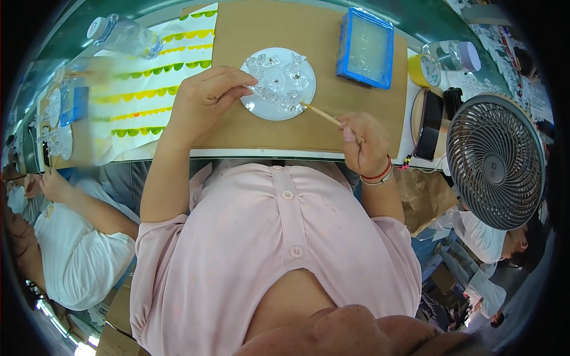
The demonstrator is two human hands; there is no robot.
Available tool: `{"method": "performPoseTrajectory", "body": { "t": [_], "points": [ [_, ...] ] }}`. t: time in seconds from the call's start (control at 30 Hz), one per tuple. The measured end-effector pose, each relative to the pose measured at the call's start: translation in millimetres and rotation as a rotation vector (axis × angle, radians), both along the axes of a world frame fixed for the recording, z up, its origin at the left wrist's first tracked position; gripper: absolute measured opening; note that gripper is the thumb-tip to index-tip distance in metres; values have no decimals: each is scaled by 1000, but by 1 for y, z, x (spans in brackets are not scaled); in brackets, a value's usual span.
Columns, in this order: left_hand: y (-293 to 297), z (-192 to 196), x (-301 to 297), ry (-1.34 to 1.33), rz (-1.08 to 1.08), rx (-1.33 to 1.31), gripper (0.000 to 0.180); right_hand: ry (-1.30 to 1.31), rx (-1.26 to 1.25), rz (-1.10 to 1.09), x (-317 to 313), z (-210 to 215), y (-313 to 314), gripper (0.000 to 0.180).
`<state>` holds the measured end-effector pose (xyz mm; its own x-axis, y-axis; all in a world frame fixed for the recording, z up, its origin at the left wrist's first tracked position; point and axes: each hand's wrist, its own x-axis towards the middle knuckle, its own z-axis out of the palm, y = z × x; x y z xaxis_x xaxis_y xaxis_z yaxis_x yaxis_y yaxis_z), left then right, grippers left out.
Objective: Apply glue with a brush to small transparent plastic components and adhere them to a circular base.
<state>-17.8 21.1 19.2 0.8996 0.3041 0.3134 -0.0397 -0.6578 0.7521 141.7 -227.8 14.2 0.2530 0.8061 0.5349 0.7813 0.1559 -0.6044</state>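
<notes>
Pinching w/ thumb & fingertips, the L hand (208,99) is gripping one end of a small clear pc (262,92) over the L side of a round white plate (267,111) in head view. R hand (365,141) is grasping a thin brush (323,115) by its pale handle, fingers curled round it; the tip is pointing at the plate's lower R, nr more clear bits (297,74), but exact contact isn't showing clearly. Plate is lying on a brown board (231,29), top ctr. Blue-edged tray (366,50) is lying R of the plate, w/ a yellow roll (424,70) & purple-lidded bottle (456,56) sitting beyond. Green-&-yellow patterned sheet (187,43) is lying L, w/ a white-capped bottle (127,38) at its far end. Dark fan (496,163) is standing far R. Co-worker (83,249) in white is showing far L.
</notes>
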Motion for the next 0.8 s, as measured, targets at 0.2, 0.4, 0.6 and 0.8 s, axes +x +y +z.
{"method": "performPoseTrajectory", "body": {
  "t": [0.2, 0.4, 0.6, 0.8],
  "points": [
    [-22, -6, -4, -58, 116, 50, 17, 15, -19, -156, 2, -6, 0, 8],
    [-41, -12, -4, -141, 190, 62, 17, -41, 23, -110, -19, -5, -3, 8],
    [-48, -14, 0, -182, 167, 68, 16, -39, 29, -94, -22, -8, 2, 7],
    [-41, -10, -7, -198, 145, 39, 32, 93, -28, -193, -22, -8, -13, 8]
  ]
}}
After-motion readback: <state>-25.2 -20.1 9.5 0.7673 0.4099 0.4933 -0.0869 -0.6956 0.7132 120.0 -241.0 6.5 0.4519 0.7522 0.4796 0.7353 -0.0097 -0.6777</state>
